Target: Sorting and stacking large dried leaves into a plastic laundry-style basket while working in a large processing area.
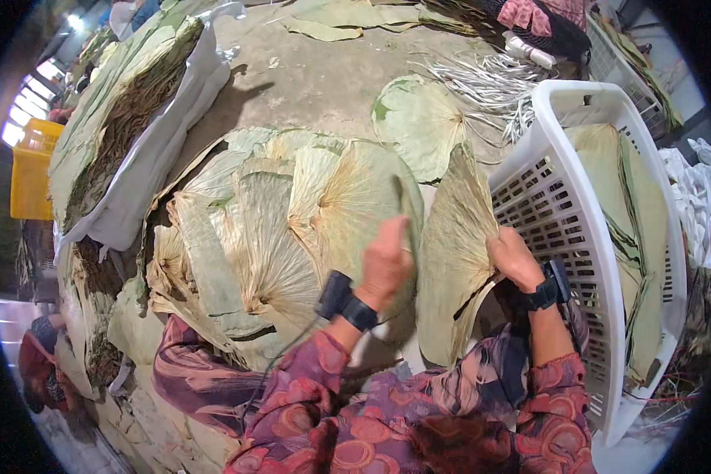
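My right hand (pixel 512 258) grips the edge of a dried, folded lotus leaf (pixel 453 260), which stands nearly upright between a leaf pile and a white basket. The leaf is pale green with tan veins running to its centre. My left hand (pixel 385 263) is blurred and raised over the right side of the pile, thumb upward; whether it holds anything is unclear. Below it lie overlapping dried lotus leaves (pixel 272 237), some flat and some folded, with brown centres. One more round leaf (pixel 418 127) rests on the floor beyond the pile.
A white slatted plastic basket (pixel 613 237) with folded leaves leans at my right. White strips (pixel 486 83) lie behind it. To the left, a thick leaf stack (pixel 127 112) sits on white sacking (pixel 160 142), near a yellow crate (pixel 32 172). Another person's clothing (pixel 533 23) shows at top right.
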